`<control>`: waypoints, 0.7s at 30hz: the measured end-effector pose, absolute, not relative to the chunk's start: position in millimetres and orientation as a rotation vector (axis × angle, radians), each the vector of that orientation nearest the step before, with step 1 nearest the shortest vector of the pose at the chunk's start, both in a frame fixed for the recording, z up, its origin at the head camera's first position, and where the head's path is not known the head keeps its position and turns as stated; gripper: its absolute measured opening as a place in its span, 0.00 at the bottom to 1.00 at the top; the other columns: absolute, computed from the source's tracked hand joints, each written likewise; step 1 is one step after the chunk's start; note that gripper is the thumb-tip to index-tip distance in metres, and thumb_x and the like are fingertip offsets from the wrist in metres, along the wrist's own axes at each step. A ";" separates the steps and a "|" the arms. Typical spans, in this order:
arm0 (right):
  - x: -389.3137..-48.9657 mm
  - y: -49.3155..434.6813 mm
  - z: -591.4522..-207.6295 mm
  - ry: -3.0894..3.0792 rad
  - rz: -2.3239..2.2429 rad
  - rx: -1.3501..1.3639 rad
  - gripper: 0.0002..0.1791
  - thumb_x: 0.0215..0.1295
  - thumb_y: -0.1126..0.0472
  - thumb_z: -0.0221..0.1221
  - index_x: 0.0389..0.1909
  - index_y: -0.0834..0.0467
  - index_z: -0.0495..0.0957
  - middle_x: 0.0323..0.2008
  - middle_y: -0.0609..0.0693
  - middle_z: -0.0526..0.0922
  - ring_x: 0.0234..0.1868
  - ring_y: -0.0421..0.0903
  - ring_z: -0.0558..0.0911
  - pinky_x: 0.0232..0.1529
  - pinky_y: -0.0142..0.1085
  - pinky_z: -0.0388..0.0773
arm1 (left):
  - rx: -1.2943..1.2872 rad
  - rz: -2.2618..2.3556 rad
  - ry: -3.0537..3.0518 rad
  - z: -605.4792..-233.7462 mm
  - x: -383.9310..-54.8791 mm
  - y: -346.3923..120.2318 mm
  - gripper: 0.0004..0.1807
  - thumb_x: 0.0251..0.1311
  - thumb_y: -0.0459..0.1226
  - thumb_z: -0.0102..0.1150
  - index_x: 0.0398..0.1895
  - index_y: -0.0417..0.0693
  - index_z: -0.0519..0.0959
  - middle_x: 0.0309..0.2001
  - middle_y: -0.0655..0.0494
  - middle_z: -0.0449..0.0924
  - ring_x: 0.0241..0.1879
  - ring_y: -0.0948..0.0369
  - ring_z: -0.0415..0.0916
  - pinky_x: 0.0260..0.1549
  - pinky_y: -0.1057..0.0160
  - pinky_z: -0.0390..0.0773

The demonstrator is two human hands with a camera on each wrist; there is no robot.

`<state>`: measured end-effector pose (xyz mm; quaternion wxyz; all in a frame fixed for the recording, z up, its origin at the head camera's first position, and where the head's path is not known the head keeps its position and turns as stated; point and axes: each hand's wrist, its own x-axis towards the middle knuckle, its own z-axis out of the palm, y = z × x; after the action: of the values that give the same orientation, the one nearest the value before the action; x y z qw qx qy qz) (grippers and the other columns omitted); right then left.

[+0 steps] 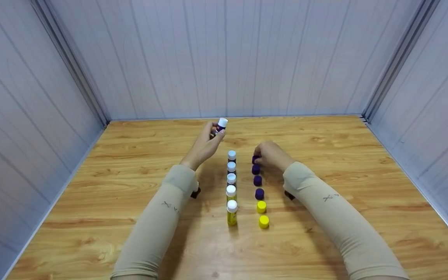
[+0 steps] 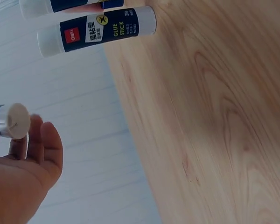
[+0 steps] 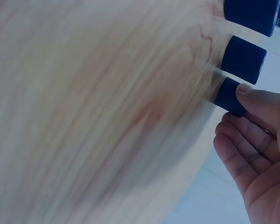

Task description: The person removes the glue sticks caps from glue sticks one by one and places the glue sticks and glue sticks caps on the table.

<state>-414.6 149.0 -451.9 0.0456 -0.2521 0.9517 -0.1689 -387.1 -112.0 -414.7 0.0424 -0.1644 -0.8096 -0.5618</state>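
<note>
My left hand (image 1: 204,146) holds a dark-labelled glue stick (image 1: 222,123) raised above the far part of the table, its white end up. In the left wrist view that glue stick's round white base (image 2: 16,120) faces the camera, above the curled fingers (image 2: 51,140). My right hand (image 1: 273,155) pinches a dark purple cap (image 3: 227,95) between thumb and fingers, at the far end of a row of caps. Between the hands stands a row of uncapped-looking glue sticks with white tops, dark ones (image 1: 231,167) farther off and yellow ones (image 1: 231,217) nearer.
More dark purple caps (image 1: 259,194) and two yellow caps (image 1: 263,222) continue the right-hand row toward me. The wooden table (image 1: 130,217) meets a pale panel wall (image 1: 224,58) at the back, with side panels left and right.
</note>
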 end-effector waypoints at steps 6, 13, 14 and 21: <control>-414.6 148.8 -452.1 2.900 -0.535 -0.762 0.08 0.75 0.67 0.66 0.47 0.67 0.90 0.45 0.61 0.93 0.50 0.59 0.90 0.56 0.52 0.87 | -0.444 -1.654 -2.511 -421.0 -397.4 -112.7 0.15 0.80 0.41 0.61 0.59 0.41 0.79 0.42 0.52 0.78 0.41 0.59 0.75 0.41 0.63 0.76; -412.8 147.1 -451.8 2.876 -0.591 -0.729 0.07 0.77 0.67 0.65 0.43 0.65 0.91 0.40 0.58 0.92 0.44 0.54 0.88 0.51 0.49 0.87 | -0.360 -1.608 -2.624 -430.7 -400.9 -111.5 0.16 0.77 0.42 0.66 0.59 0.41 0.82 0.48 0.45 0.84 0.49 0.53 0.81 0.49 0.56 0.82; -412.5 146.8 -451.8 2.875 -0.589 -0.733 0.08 0.77 0.67 0.64 0.42 0.65 0.91 0.40 0.58 0.92 0.43 0.53 0.88 0.50 0.49 0.87 | -0.355 -1.601 -2.637 -432.3 -401.4 -111.3 0.16 0.77 0.41 0.66 0.58 0.42 0.83 0.48 0.45 0.84 0.49 0.53 0.81 0.50 0.55 0.82; -410.0 146.8 -451.0 2.885 -0.560 -0.728 0.08 0.77 0.66 0.65 0.42 0.64 0.91 0.39 0.57 0.92 0.43 0.53 0.88 0.50 0.48 0.87 | -0.366 -1.540 -2.707 -444.2 -405.3 -108.8 0.11 0.74 0.35 0.69 0.54 0.43 0.85 0.48 0.47 0.87 0.50 0.53 0.82 0.52 0.56 0.84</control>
<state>-410.0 146.8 -451.0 0.0568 -0.2401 0.9514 -0.1845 -405.3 -108.8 -444.2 0.0029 -0.1166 -0.8633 -0.4910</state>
